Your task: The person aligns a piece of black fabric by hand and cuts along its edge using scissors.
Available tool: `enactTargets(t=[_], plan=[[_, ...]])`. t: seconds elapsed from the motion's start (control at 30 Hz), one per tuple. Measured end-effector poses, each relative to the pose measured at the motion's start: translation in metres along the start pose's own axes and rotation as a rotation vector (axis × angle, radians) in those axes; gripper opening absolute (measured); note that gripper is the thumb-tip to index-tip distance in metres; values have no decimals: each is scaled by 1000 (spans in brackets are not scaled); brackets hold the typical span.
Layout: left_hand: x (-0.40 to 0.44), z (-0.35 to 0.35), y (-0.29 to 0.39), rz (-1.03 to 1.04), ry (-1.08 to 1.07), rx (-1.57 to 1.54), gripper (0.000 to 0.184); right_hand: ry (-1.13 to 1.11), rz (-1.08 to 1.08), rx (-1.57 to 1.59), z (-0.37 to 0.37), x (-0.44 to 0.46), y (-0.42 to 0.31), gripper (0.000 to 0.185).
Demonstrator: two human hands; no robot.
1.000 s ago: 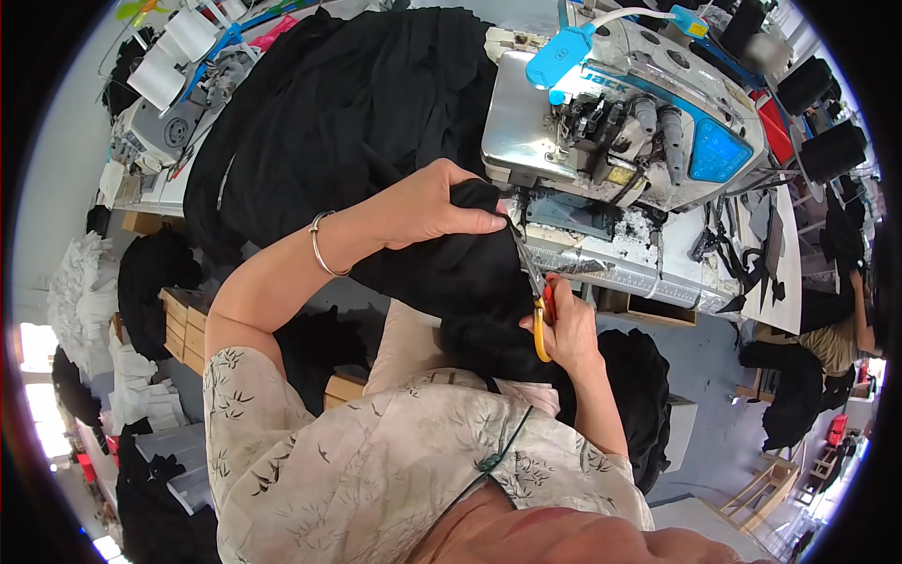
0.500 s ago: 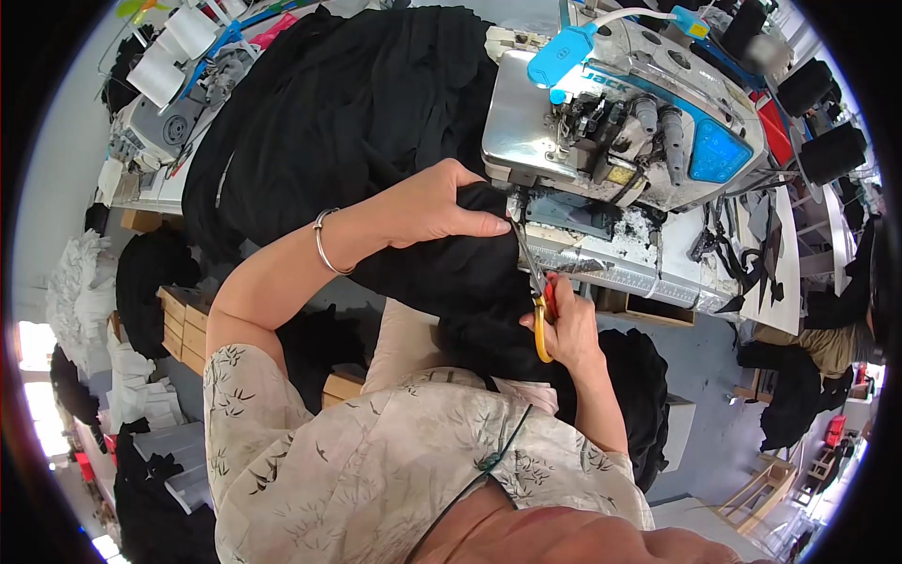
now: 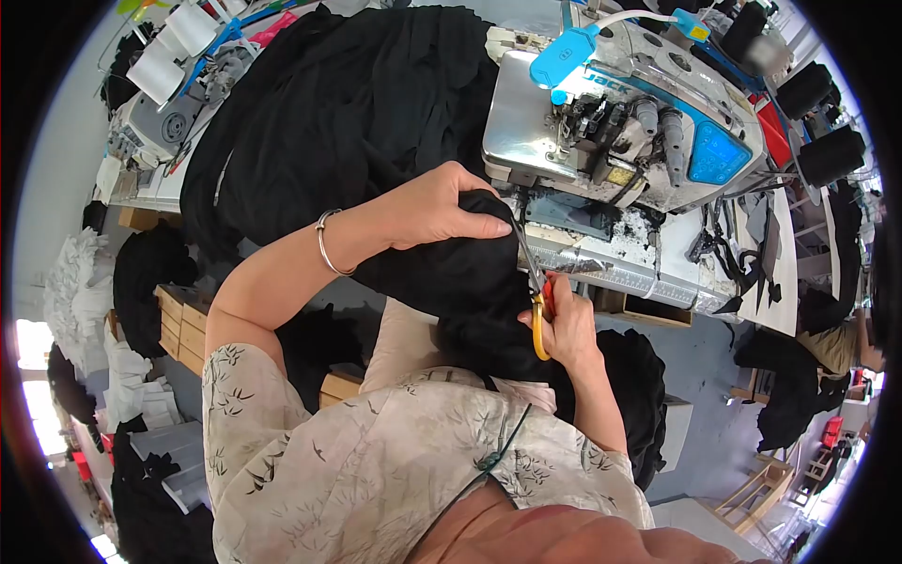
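Black fabric [image 3: 338, 103] lies heaped over the table and hangs down across my lap. My left hand [image 3: 446, 211] pinches a fold of it, thumb pointing right, just in front of the sewing machine [image 3: 620, 113]. In my right hand [image 3: 570, 329] is a pair of scissors [image 3: 538, 310] with yellow and red handles, fingers closed around them. The scissor blades point up and away, their tips at the fabric edge beside my left thumb. Whether the blades are parted I cannot tell.
Black thread cones [image 3: 832, 155] stand at the right behind the machine. Dark fabric scraps [image 3: 742, 249] and lint lie on the table's right side. Another machine [image 3: 164, 127] with white thread cones [image 3: 158, 75] is at the upper left. Wooden drawers [image 3: 183, 324] stand lower left.
Almost nothing differs. The fold at my left hand has shifted slightly, and the scissors stay at the fabric edge.
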State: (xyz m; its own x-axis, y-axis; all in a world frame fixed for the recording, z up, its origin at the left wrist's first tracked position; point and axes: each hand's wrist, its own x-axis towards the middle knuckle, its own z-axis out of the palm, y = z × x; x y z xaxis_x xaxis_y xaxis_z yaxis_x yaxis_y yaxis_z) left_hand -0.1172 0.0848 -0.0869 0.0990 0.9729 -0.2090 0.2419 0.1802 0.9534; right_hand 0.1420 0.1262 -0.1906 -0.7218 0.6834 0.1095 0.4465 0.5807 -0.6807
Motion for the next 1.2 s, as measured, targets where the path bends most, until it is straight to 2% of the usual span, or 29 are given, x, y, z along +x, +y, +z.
enactTargets(t=[0.27,0.37,0.47,0.57,0.67,0.8,0.93,1.03,1.2], plan=[[3,2,-8,52,-59,2,23,76,-108,-62,-1,1,-6,55],[5,3,-8,-45,-80,1,23,88,-124,-64,-1,4,-7,56],[3,2,-5,-74,-56,5,24,-5,-1,4,2,0,-1,57],[2,-3,-6,78,-42,-6,21,-11,9,-17,3,-4,2,57],[-4,-14,0,100,16,55,15,-3,25,16,1,-7,1,57],[-5,-27,-14,84,24,-280,8,-10,-29,-20,2,-10,5,58],[-9,-12,-14,51,65,-161,19,-29,-26,2,1,-8,2,59],[-9,-14,-13,221,-23,170,23,-46,-13,3,2,-9,1,59],[-8,-16,-11,139,-21,135,27,-62,-17,-16,4,-8,1,59]])
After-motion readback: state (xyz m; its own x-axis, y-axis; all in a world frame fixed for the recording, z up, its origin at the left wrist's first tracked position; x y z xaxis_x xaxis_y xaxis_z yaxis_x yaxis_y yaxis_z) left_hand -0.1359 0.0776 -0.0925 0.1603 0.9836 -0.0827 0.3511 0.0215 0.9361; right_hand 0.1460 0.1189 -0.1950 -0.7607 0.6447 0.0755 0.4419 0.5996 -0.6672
